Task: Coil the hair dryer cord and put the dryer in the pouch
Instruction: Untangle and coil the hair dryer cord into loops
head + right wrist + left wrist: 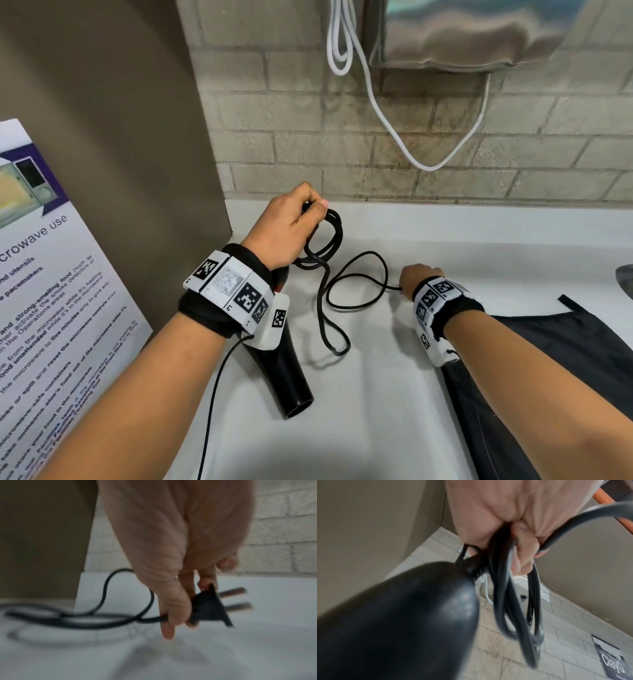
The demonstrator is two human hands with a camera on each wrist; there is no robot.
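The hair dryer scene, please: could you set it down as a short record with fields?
surface: white counter against a brick wall
hair dryer: black, partly hidden under the left wrist
cord: black, partly coiled, loose loops lying on the counter
left hand: grips the finished coils
right hand: fingers pinch the cord at the plug
pouch: dark fabric lying flat under the right forearm
progress: coiling not finished; dryer not yet in the pouch

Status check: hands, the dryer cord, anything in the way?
Left hand grips coiled cord loops; right hand pinches plug. Cord partly loose on counter. Dryer outside pouch. Nothing blocking.
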